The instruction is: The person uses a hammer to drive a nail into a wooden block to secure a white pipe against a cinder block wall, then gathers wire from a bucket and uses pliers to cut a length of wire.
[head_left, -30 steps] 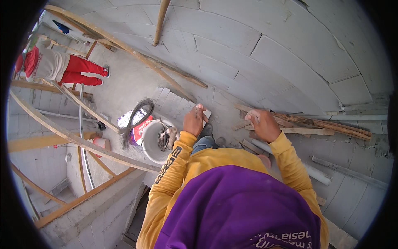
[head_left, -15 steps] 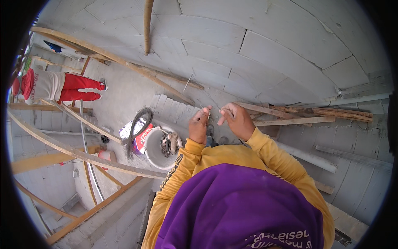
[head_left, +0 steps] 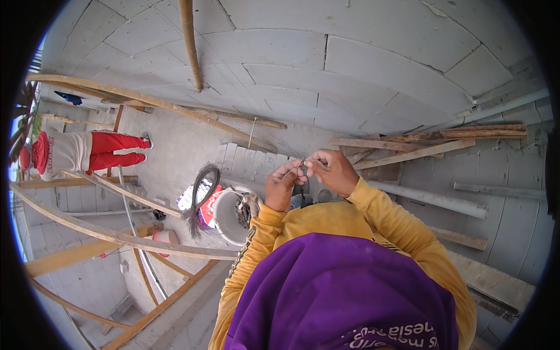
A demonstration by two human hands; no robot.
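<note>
Both hands were raised together in front of the chest, the left hand (head_left: 283, 186) and the right hand (head_left: 331, 170) pinching one short piece of thin wire (head_left: 303, 164) between their fingertips. Below them stood a white bucket (head_left: 224, 219), with a coil of dark wire (head_left: 201, 189) just beside it. Another person in red trousers (head_left: 116, 150) worked well apart. I think the wire could slip from such a small grip and fall beside the bucket, or its sharp end could prick a finger.

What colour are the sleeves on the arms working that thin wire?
Yellow sleeves, clearest in the head view.
</note>
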